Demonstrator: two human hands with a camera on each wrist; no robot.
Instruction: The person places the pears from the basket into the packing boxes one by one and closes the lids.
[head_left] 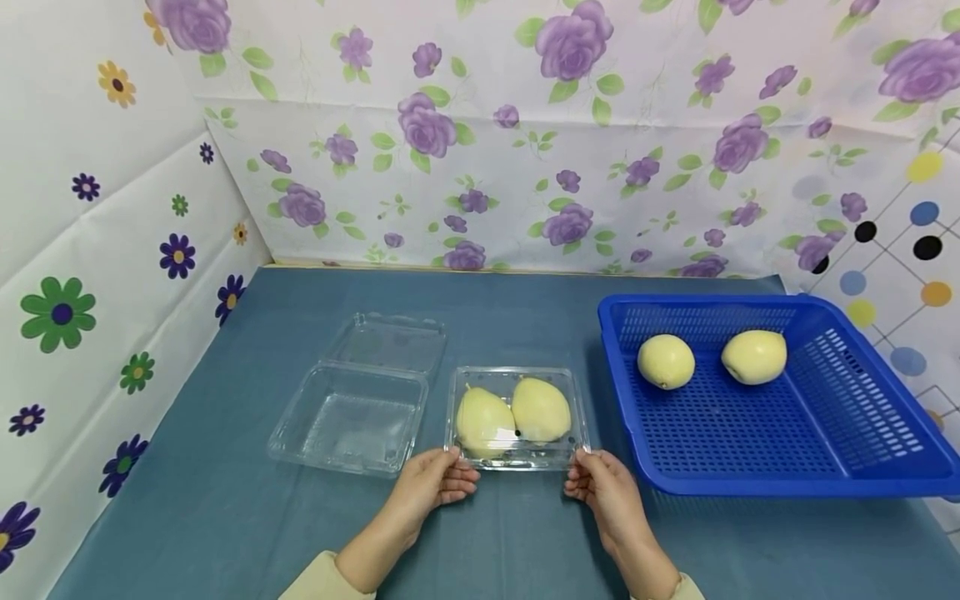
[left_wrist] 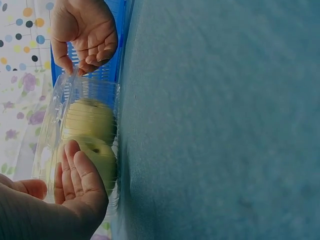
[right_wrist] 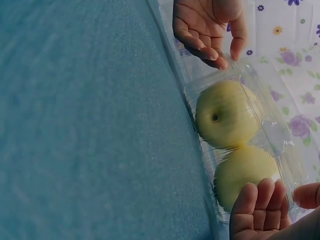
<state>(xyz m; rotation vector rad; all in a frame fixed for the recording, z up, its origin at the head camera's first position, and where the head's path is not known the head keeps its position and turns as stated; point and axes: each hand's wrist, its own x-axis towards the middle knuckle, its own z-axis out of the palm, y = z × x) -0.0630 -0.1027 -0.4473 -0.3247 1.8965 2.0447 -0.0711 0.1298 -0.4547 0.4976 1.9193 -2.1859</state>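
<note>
A clear plastic clamshell box sits on the table with its lid down over two pale yellow pears. At its front left corner my left hand pinches the rim, thumb on top and fingers below. My right hand pinches the front right corner the same way. In the left wrist view, the right hand has thumb and fingertip together at the lid's edge. The right wrist view shows the left hand at the opposite corner, with both pears visible through the wall.
Left of the box lies a second clamshell, opened flat, its lid folded back. A blue plastic basket stands at the right, holding two more pears. Patterned sheets rise behind the blue-green table and at both sides.
</note>
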